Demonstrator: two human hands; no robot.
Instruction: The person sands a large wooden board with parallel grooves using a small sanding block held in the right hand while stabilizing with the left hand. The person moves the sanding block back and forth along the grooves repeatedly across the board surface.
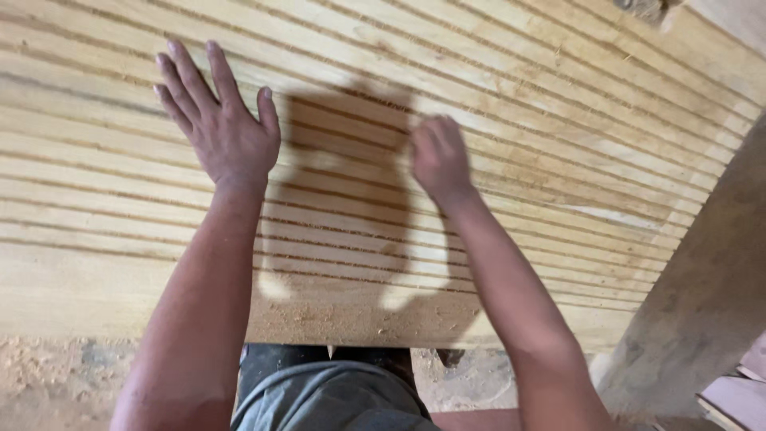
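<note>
Grooved wooden panel [519, 160], pale yellow, filling most of the view, lying flat and stretching from the left edge to the upper right. Long parallel grooves across the whole face, darker than the ridges between, with straight grain and a few rough, splintery patches. Smoother ungrooved band along the near edge, dusted with sawdust [335, 315]. Left hand [223, 132] pressed flat on the panel, palm down, fingers spread wide and straight, holding nothing. Right hand [437, 156] loosely curled, knuckles up, fingertips tucked down against the grooves; blurred, so cannot tell whether anything small sits inside the grip. Both forearms bare, reaching forward from the bottom of the frame, well apart. Dark shadow [343, 128] of hands and arms on the wood between them. Grey garment [335, 395] at bottom centre, below the panel's near edge. Sandy, dusty floor [56, 375] at lower left. Rough grey-brown upright surface [702, 303] at right, beside the panel's end.
</note>
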